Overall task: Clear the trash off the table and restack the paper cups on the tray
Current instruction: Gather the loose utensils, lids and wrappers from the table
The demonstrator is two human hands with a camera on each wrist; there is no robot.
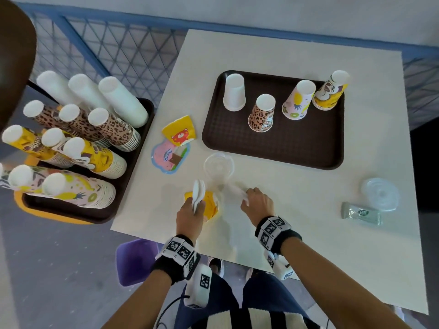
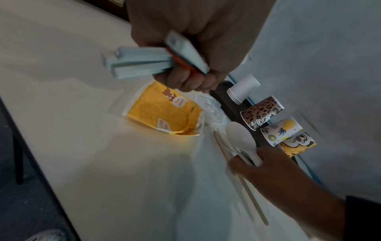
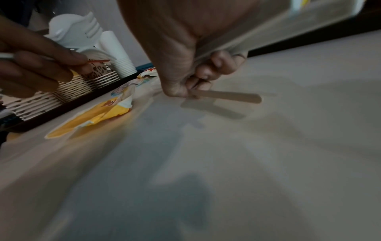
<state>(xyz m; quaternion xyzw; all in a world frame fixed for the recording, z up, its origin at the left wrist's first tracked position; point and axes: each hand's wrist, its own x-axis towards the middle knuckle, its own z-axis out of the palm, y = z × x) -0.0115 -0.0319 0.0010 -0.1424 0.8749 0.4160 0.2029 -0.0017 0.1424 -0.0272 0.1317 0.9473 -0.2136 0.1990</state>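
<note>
We've got left hand (image 1: 190,211) clenched on plastic cutlery (image 1: 198,193), right hand (image 1: 257,203) pinching spoon+sticks (image 2: 243,143) off table (image 1: 308,233) nr tray (image 1: 273,148); risk: loose bundle slips, wrappers (image 1: 175,141) left.

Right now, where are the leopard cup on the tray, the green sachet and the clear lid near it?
leopard cup (image 1: 261,115), head view, side wall.
green sachet (image 1: 360,213), head view, middle.
clear lid (image 1: 380,194), head view, centre.

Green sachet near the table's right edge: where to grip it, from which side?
Judging by pose, pinch a short end of the green sachet from above. It lies flat on the table with nothing on it; the clear lid touches or overlaps its far-right corner, so the left end looks freer.
</note>
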